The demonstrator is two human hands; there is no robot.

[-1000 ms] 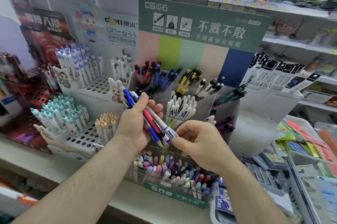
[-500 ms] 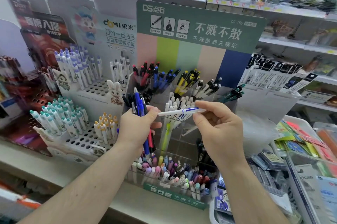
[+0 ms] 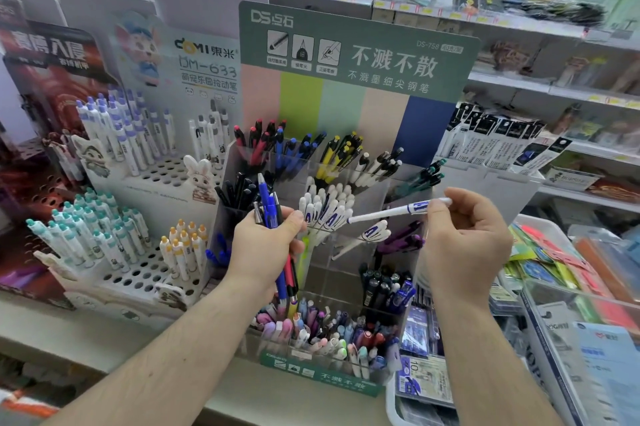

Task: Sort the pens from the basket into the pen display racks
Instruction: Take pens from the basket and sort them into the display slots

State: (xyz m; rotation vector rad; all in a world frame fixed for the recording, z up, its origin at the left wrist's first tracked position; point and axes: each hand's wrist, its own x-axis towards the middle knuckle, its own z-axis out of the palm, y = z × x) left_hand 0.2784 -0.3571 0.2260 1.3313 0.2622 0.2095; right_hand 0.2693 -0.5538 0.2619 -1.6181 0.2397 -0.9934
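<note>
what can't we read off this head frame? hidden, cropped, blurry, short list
- Bundle of pens in the left hand: count unclear, palm covers their middles.
- White pen in the right hand: barrel print too small.
- Basket: not identifiable in the head view.
- Top shelf goods: blurred.
- Right-hand trays: cut by frame edge.

L hand (image 3: 266,245) grips pen bunch (image 3: 273,214), blue & red, upright, in front of clear rack (image 3: 346,273); R hand (image 3: 464,242) pinches white pen (image 3: 391,212) w/ blue print, near level, tip by white pens (image 3: 327,209) in rack's mid row.
</note>
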